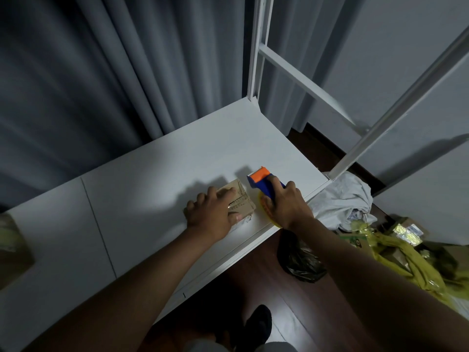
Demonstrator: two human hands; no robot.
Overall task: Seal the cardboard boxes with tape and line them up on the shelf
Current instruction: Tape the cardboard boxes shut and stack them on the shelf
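Our left hand [212,215] presses down on the box [239,201], fingers spread over its top, near the shelf's [152,174] front right edge. Our right hand [286,203] grasps the tape gun [264,180] just beside the box. We should probably keep the flaps pinned shut and draw the tape straight along the seam. We count one box here, one tape gun, and another blurred box [12,247] at far left.

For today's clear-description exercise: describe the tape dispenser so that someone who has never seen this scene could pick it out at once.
Find the white shelf in front of the grey curtains and follow it toward its right front corner. There the right hand grips the tape dispenser, just right of the small cardboard box under the left hand. Its blue body and orange head make it the only brightly coloured thing on the shelf.
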